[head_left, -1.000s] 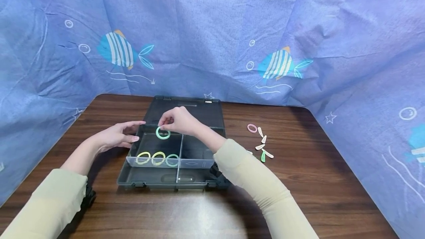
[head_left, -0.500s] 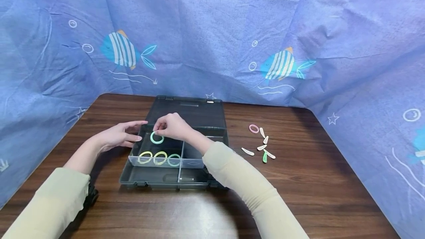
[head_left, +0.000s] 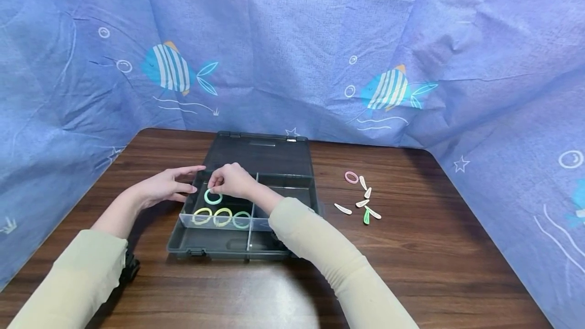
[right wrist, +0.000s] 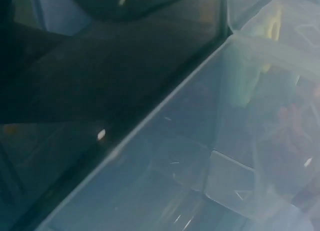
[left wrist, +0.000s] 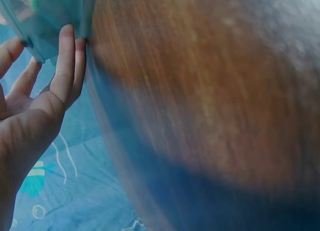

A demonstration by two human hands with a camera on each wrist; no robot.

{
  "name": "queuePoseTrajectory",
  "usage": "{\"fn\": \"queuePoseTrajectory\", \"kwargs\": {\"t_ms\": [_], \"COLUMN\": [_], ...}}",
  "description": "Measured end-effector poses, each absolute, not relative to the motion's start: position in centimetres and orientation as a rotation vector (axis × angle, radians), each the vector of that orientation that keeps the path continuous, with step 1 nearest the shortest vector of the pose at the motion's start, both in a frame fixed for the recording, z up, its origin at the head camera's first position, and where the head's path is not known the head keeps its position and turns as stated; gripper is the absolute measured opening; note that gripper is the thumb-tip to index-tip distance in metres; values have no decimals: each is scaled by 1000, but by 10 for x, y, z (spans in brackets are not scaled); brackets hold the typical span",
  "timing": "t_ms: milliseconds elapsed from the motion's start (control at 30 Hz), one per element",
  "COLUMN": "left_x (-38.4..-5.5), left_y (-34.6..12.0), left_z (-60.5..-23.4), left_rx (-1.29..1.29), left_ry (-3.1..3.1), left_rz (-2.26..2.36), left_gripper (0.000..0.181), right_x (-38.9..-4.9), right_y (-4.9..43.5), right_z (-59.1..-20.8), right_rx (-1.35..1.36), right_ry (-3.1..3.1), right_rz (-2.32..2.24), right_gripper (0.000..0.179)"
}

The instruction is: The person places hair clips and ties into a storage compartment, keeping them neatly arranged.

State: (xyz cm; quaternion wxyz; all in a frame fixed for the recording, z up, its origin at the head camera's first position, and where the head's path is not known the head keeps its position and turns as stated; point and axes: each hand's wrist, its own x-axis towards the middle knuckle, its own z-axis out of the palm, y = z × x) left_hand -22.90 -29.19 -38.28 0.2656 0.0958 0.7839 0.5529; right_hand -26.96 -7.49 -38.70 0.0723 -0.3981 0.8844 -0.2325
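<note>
Over the left compartment of the dark see-through organizer box (head_left: 207,243), my right hand (head_left: 234,181) pinches a mint green hair tie (head_left: 213,197) between thumb and fingertips. Two yellow hair ties (head_left: 222,217) and a green hair tie (head_left: 242,220) stand in a row behind the clear front wall of that compartment. My left hand (head_left: 160,187), fingers extended, rests against the box's left side. The left wrist view shows those fingers (left wrist: 65,61) touching the box wall. In the right wrist view the clear tray wall (right wrist: 165,161) fills much of the frame, and the hand itself is barely visible there.
The box's lid (head_left: 260,154) lies folded back behind it. Right of the box on the wooden table (head_left: 429,248) lie a pink hair tie (head_left: 351,177), several pale snap hair clips (head_left: 343,209) and a green snap clip (head_left: 366,216). A blue fish-print cloth (head_left: 292,55) hangs behind.
My right hand has moved left and lower toward the compartment with the mint green hair tie. The left hand keeps its place at the box's side.
</note>
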Motion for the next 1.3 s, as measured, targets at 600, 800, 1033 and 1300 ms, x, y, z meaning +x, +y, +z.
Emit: {"fn": "queuePoseTrajectory", "kwargs": {"t_ms": [600,800,1033,1300], "left_x": [-232,-233,-233,-232], "left_y": [-293,-294,-293,-295], "left_z": [-388,-389,-389,-386], "left_rx": [256,242,234,252], "left_ry": [2109,2097,2073,2079], "left_rz": [1504,1512,1509,1506], "left_gripper": [68,69,72,74], "right_x": [-278,-282,-283,-281], "right_y": [-88,-91,-87,-84], "right_z": [-394,-396,-395,-376], "right_rx": [-1167,-1225,-1293,-1405], "right_ry": [2642,2638,2602,2475], "right_rz": [-568,-546,-561,-608], "right_gripper": [5,4,4,13]}}
